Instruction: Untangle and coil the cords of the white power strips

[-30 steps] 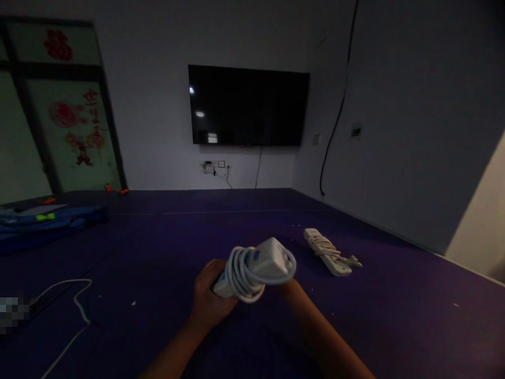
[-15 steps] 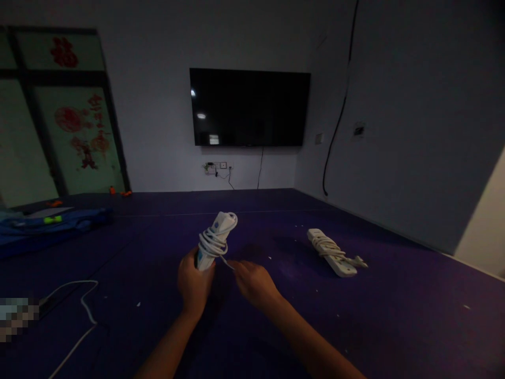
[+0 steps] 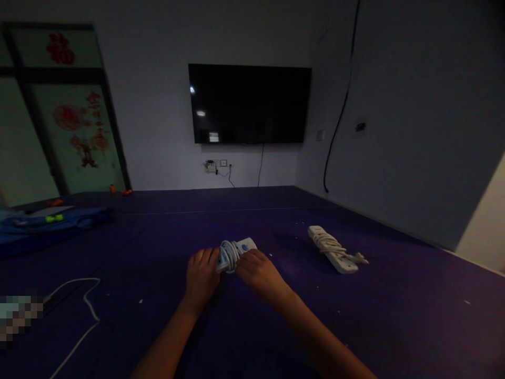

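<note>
A white power strip point(image 3: 248, 244) with blue marks is held over the purple floor, lying nearly level. White cord point(image 3: 229, 255) is wound several times round its middle. My left hand point(image 3: 202, 273) is closed round the strip's left end. Against the near side of the windings is my right hand point(image 3: 255, 269), its fingers closed on the cord; their tips are hidden. To the right, a second white power strip point(image 3: 342, 261) lies on the floor with its own cord wrapped round it and the plug at the right.
A blurred-out object point(image 3: 18, 316) with a white cable point(image 3: 89, 302) is on the floor at left. Blue fabric point(image 3: 79, 218) lies farther back. A television point(image 3: 250, 105) hangs on the far wall, and a black cable point(image 3: 337, 126) dangles at right.
The held power strip has turned from steeply tilted to nearly level and come lower. My right hand has moved from the pulled-out cord end up against the windings.
</note>
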Demonstrator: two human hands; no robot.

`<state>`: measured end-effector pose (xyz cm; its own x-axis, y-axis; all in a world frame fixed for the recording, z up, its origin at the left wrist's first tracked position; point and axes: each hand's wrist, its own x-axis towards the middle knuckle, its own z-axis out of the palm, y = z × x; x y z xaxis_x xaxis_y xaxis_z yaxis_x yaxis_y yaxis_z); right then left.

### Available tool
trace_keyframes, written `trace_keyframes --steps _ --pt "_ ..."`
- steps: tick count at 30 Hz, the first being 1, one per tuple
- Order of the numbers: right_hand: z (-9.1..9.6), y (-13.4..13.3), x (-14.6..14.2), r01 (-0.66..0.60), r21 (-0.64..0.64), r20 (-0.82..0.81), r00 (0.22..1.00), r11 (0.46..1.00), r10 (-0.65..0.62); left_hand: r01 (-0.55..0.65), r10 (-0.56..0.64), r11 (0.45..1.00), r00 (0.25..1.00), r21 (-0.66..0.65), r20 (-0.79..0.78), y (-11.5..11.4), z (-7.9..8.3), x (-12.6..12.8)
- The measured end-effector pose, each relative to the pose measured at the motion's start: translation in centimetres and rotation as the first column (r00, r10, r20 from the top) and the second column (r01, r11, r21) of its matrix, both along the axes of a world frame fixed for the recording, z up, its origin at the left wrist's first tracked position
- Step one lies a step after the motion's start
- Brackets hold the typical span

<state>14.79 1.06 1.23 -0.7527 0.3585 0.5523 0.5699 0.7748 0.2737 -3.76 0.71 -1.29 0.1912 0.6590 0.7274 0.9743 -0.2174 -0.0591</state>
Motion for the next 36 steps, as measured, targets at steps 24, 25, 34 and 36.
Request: trace_keyframes --steps 24,25,34,36 --pt "-0.3 0.9 1.1 0.132 -0.058 -0.162 0.977 0.990 -0.139 0.248 -0.234 0.940 0.968 -0.235 0.086 -0.8 -0.9 1.8" --pt "-0.3 0.9 1.0 0.129 -0.058 -0.158 0.978 0.990 -0.136 0.257 -0.255 0.939 0.966 -0.227 0.037 -0.9 -0.9 1.8" --pt "-0.6 0.8 0.5 0.188 -0.027 -0.279 0.942 0.982 -0.188 0.232 -0.233 0.953 0.972 -0.195 0.022 -1.5 -0.5 2.6" --pt "-0.6 0.7 0.7 0.168 0.041 -0.378 0.915 0.985 -0.141 0.201 -0.180 0.958 0.976 -0.206 0.119 -1.5 -0.4 2.7"
